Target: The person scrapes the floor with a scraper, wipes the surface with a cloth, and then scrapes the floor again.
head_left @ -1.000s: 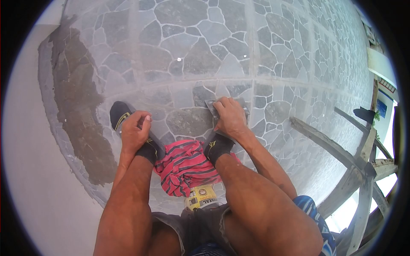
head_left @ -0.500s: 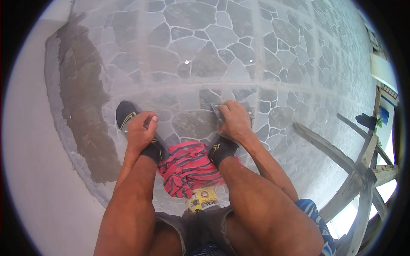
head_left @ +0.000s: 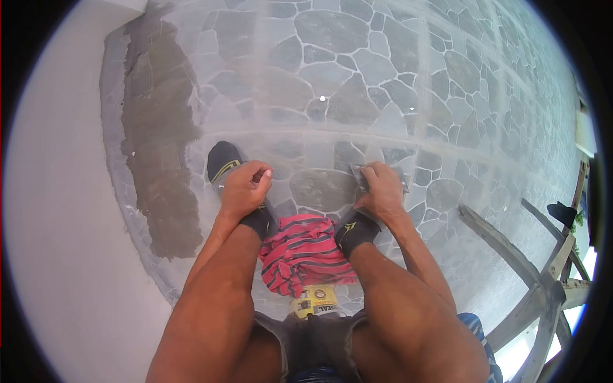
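My left hand [head_left: 246, 190] rests above my left shoe, its fingers curled in and the thumb on top. The inside of that hand is hidden. My right hand [head_left: 383, 191] is down at the floor just ahead of my right shoe [head_left: 357, 231], closed on a thin dark grey sheet [head_left: 397, 174] that looks like sandpaper. Most of the sheet lies under the fingers. Beneath it is the stone floor [head_left: 325, 189], with pale joints and a whitish dusty film. Between my feet lies a crumpled red cloth with dark stripes [head_left: 303, 249].
A yellow-labelled tub [head_left: 316, 300] sits behind the cloth, between my legs. To the left, a brownish bare strip [head_left: 159, 140] runs along a white wall [head_left: 57, 191]. Weathered wooden beams [head_left: 504, 246] stand at the right. Small white bits [head_left: 322, 98] lie on the floor.
The whole view has shifted, so the floor and my legs appear farther right. Both hands keep nearly the same places by my feet, and the right still holds the grey sheet.
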Motion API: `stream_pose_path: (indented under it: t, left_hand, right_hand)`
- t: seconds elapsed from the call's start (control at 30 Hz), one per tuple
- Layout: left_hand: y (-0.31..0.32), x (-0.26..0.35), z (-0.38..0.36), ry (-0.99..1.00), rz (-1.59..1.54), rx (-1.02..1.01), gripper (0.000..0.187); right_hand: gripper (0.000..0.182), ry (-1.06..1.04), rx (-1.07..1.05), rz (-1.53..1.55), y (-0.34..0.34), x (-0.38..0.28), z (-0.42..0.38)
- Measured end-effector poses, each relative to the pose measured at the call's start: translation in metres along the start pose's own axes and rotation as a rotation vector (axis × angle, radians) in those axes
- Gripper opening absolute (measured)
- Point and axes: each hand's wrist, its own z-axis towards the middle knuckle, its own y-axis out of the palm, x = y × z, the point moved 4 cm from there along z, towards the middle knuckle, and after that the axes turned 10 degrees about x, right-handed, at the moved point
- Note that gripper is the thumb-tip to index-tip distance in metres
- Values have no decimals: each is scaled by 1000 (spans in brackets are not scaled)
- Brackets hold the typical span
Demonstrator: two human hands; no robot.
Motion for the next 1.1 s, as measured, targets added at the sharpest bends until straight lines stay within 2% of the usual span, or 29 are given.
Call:
stream_pose_path:
  t: [0.37, 0.47, 0.87, 1.1]
  left_hand:
    - [0, -2, -1, -30, -2, -23, 10]
    - [0, -3, 0, -46, -35, -2, 10]
    - [-1, 0, 0, -53, -28, -21, 10]
    - [-2, 1, 0, 11, 20, -28, 10]
  right_hand:
    - [49, -23, -7, -23, 3, 2, 0]
    - [72, -33, 1, -48, 5, 5, -1]
    - [71, -44, 5, -62, 3, 3, 0]
    - [71, -48, 19, -45, 3, 3, -1]
